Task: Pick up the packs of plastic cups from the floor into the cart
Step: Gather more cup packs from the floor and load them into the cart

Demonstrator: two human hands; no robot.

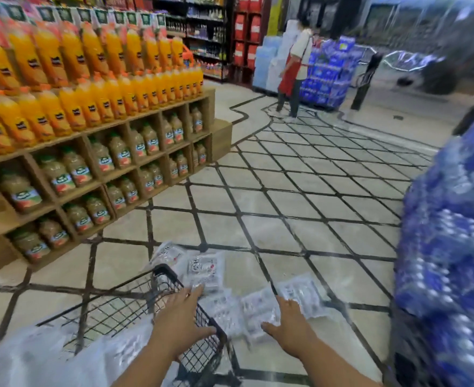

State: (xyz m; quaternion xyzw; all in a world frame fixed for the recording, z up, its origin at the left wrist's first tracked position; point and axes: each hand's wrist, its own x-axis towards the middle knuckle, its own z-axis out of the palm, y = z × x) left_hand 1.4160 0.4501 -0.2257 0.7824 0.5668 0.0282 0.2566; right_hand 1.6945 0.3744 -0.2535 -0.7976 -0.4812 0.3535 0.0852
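- Packs of plastic cups (205, 270) lie scattered on the tiled floor (300, 208), lower centre of the frame, just beyond the far corner of the cart. About five are visible, in clear wrap with printed labels, some overlapping.
- Cart (162, 268): black wire basket, lower left of the frame. Clear plastic wrapping (35, 356) fills its near end; motion blur is heavy, so I cannot tell whether these are more cup packs.
- Left hand (181, 317): palm down, fingers straight and spread, over the cart's far rim. It holds nothing.
- Right hand (289, 321): palm down, fingers spread wide, thumb out to the left, over the nearest packs at bottom centre. It grips nothing, and blur hides whether the fingertips touch the wrap.
- Wooden display shelf (135, 163), left half of the frame: orange juice bottles (90, 107) on top, pale green-capped bottles in the cubbies below.
- Blue shrink-wrapped bottle stack (453, 247) runs down the right edge.
- Person in a red apron (294, 65) stands in the upper centre, well apart from the cart.
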